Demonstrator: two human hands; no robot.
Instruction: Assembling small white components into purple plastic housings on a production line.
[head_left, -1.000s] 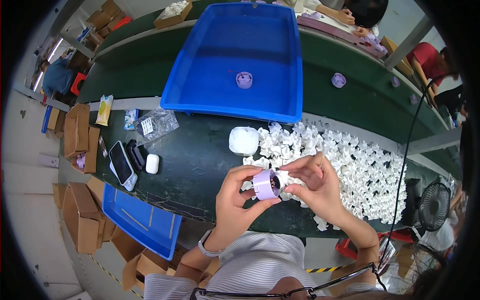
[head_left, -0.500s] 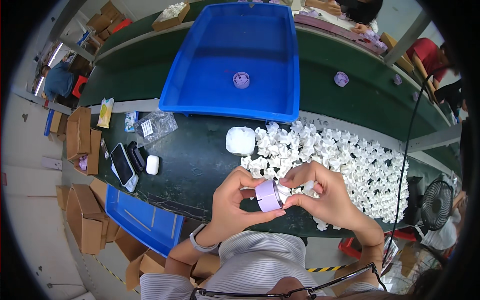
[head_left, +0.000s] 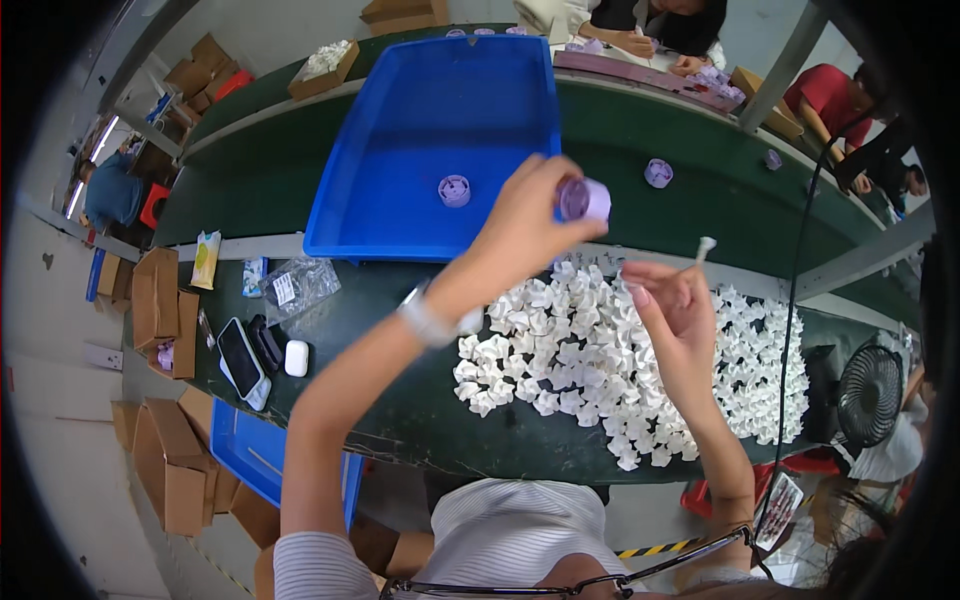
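My left hand (head_left: 528, 212) reaches forward and grips a short lilac cylinder (head_left: 592, 203) by its side, above the table's far edge beside the blue tray. Its dark, open-looking end is turned partly toward the left. My right hand (head_left: 682, 318) is raised over many small white star-shaped pieces (head_left: 570, 345). Between its fingers sits a thin white stick with a soft-looking tip (head_left: 706, 246), like a swab; the thumb and index finger are stretched out and hold nothing else that shows. A white round container is mostly hidden behind my left wrist.
A large blue tray (head_left: 340, 215) holds one lilac part (head_left: 454, 191). Another lilac part (head_left: 659, 173) rests on the green belt (head_left: 620, 140). A phone (head_left: 240, 360), a white case (head_left: 296, 358) and plastic wrap (head_left: 305, 285) lie left. A fan (head_left: 868, 396) stands right; a black cable (head_left: 793, 330) hangs nearby.
Both hands were together at the lilac cylinder near my body. Now my left hand has carried it forward, and my right hand has come away, keeping the white-tipped stick. The view has shifted slightly.
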